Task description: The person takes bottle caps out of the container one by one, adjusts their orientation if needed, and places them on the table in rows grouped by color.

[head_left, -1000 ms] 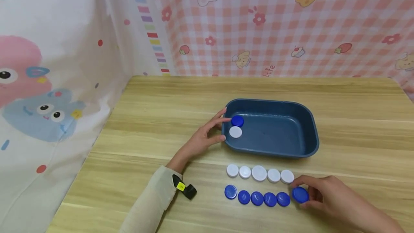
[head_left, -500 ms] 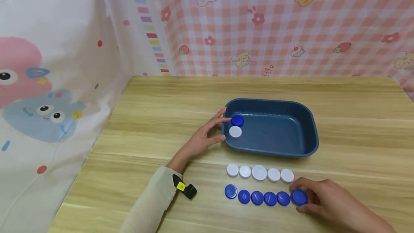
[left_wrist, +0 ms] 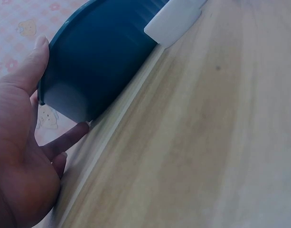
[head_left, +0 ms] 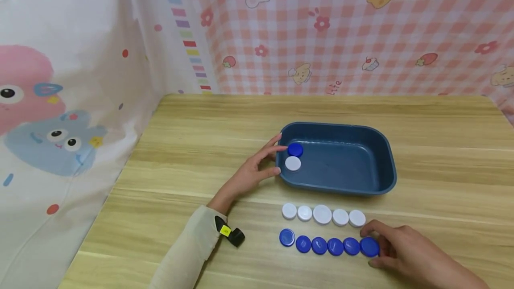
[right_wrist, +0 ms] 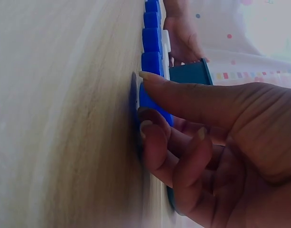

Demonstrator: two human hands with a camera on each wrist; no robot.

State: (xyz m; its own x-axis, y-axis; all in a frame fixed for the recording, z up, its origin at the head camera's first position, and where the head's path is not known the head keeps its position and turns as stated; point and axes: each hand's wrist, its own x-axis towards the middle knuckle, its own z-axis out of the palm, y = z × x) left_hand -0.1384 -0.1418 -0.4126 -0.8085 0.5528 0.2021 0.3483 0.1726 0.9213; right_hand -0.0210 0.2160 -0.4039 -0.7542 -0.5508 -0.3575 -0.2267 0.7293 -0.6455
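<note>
My right hand (head_left: 413, 253) pinches a blue bottle cap (head_left: 369, 247) at the right end of a row of blue bottle caps (head_left: 319, 245). In the right wrist view, thumb and fingers lie around that cap (right_wrist: 154, 105), close over the table. My left hand (head_left: 253, 173) holds the left end of a dark blue plastic bin (head_left: 341, 188), fingers spread along the rim. The left wrist view shows one finger at the bin's lower edge (left_wrist: 83, 111). Inside the bin, a blue cap (head_left: 295, 150) and a white cap (head_left: 293, 163) lie side by side.
A row of white bottle caps (head_left: 322, 214) lies between the bin and the blue row. The wooden table (head_left: 192, 146) meets a pink checked cloth (head_left: 341, 35) at the back and a white printed cloth (head_left: 100, 79) at the left.
My right hand has moved slightly left, bringing its blue cap up against the end of the blue row. The left hand and the bin have stayed in place.
</note>
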